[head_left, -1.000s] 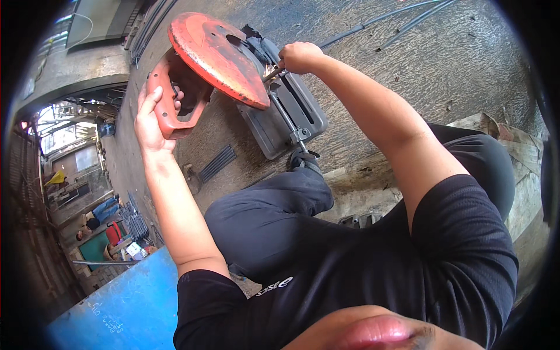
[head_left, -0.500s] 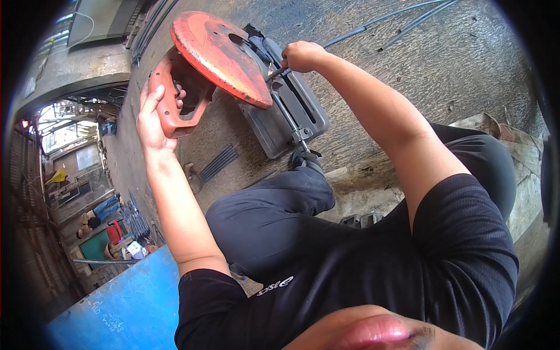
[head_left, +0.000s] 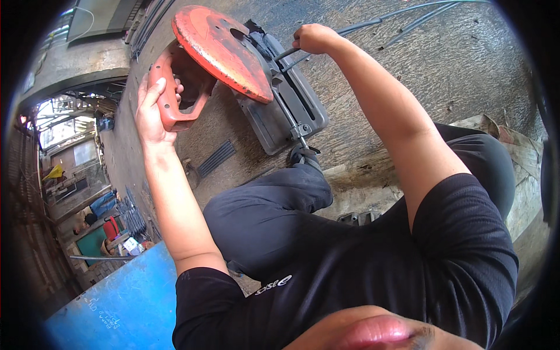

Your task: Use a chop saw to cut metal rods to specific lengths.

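On the concrete floor (head_left: 466,76) stands a chop saw with an orange round blade guard (head_left: 221,49). The left hand (head_left: 153,111) stays wrapped round its orange handle (head_left: 169,99); the right hand (head_left: 313,38) remains clamped on a thin metal rod (head_left: 286,53) at the grey base (head_left: 291,111). Little has shifted, so work looks paused.

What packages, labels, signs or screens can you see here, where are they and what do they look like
Small white logo print: on the black shirt, lower centre, pale curved mark.
Faint dark scribbles: on the blue panel, lower left corner.
Packages, signs, screens: none that can be made out; the far clutter at left is too small to tell.
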`<state>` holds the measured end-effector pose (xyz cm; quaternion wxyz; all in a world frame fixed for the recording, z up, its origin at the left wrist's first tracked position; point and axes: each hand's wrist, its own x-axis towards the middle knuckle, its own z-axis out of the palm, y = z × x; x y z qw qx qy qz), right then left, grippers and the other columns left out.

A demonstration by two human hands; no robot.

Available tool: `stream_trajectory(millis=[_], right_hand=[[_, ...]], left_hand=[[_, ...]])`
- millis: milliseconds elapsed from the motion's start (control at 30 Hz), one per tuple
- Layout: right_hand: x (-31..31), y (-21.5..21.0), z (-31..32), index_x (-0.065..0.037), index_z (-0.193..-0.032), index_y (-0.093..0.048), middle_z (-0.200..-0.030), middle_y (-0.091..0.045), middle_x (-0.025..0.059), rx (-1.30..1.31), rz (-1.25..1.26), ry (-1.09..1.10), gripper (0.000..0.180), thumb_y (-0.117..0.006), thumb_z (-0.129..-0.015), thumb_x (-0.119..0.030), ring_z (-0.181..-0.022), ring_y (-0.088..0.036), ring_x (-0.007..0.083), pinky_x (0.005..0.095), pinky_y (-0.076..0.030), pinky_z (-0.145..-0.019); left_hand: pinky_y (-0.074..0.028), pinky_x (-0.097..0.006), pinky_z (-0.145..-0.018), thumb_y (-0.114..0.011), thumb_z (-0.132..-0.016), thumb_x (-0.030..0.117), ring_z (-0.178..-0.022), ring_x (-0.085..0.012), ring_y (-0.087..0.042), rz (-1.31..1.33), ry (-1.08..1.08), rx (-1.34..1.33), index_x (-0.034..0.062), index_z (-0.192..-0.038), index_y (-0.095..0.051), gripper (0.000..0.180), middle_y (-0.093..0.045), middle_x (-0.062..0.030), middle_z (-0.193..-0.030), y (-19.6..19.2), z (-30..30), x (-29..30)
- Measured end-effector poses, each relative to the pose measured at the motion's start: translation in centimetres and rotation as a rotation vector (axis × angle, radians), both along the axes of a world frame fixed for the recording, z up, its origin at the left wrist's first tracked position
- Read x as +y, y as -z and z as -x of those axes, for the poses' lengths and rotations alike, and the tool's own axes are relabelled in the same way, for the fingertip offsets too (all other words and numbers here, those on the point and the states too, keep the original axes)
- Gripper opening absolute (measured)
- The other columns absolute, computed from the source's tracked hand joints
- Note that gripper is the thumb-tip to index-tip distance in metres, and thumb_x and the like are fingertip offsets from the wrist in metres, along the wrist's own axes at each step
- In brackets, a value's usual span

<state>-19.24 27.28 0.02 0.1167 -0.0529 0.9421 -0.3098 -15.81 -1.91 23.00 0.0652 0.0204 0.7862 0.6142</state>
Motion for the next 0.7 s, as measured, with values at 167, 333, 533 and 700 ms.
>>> stream_trajectory(millis=[167, 333, 533, 700], right_hand=[[-1.3, 0.3, 0.1, -0.012, -0.109, -0.069, -0.113, -0.067, 0.0127, -0.002, -0.033, -0.006, 0.036, -0.058, -0.087, -0.038, -0.108, -0.063, 0.0306, 0.0428, -0.049, -0.092], [-3.2, 0.1, -0.1, -0.011, -0.110, -0.069, -0.113, -0.067, 0.0124, -0.034, -0.036, -0.056, 0.037, -0.060, -0.087, -0.039, -0.107, -0.063, 0.0308, 0.0426, -0.050, -0.091], [-3.9, 0.6, -0.3, -0.012, -0.100, -0.071, -0.098, -0.070, 0.0137, 0.044, -0.006, -0.049, 0.029, -0.059, -0.087, -0.035, -0.096, -0.066, 0.0319, 0.0441, -0.051, -0.084], [-4.1, 0.5, -0.6, -0.012, -0.101, -0.070, -0.099, -0.070, 0.0139, 0.012, -0.020, -0.042, 0.029, -0.058, -0.088, -0.036, -0.097, -0.065, 0.0322, 0.0441, -0.051, -0.084]], left_hand=[[-0.052, -0.028, -0.069, -0.060, -0.087, 0.015, -0.084, -0.0229, -0.064, 0.000, 0.007, -0.024, -0.0023, -0.128, -0.046, 0.046, -0.061, -0.0165, -0.100, 0.0, 0.2, -0.3], [-0.052, -0.030, -0.070, -0.061, -0.087, 0.015, -0.086, -0.0251, -0.064, -0.042, -0.017, -0.042, -0.0020, -0.128, -0.046, 0.046, -0.062, -0.0164, -0.099, 0.0, 0.0, 0.1], [-0.052, -0.030, -0.070, -0.060, -0.087, 0.015, -0.086, -0.0253, -0.064, -0.028, -0.014, -0.034, -0.0023, -0.128, -0.045, 0.048, -0.062, -0.0166, -0.099, 0.1, 0.0, 0.1], [-0.052, -0.030, -0.069, -0.059, -0.087, 0.014, -0.085, -0.0252, -0.064, -0.021, -0.012, -0.036, -0.0022, -0.128, -0.044, 0.047, -0.061, -0.0171, -0.099, 0.0, 0.0, 0.1]])
